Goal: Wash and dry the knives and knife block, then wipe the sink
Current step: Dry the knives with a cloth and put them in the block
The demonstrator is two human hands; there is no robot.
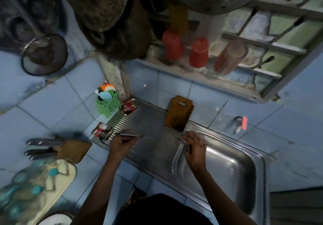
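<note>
Knives (130, 134) in both hands (120, 141)

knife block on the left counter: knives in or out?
Partly in. The knife block lies tipped on the counter with several handles sticking out; the left hand holds one knife out over the drainboard.

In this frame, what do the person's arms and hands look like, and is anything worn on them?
Both forearms are bare, with no sleeves in view. The left hand and right hand carry no gloves; no rings, watch or bracelets can be made out. A dark garment covers the torso below.
</note>
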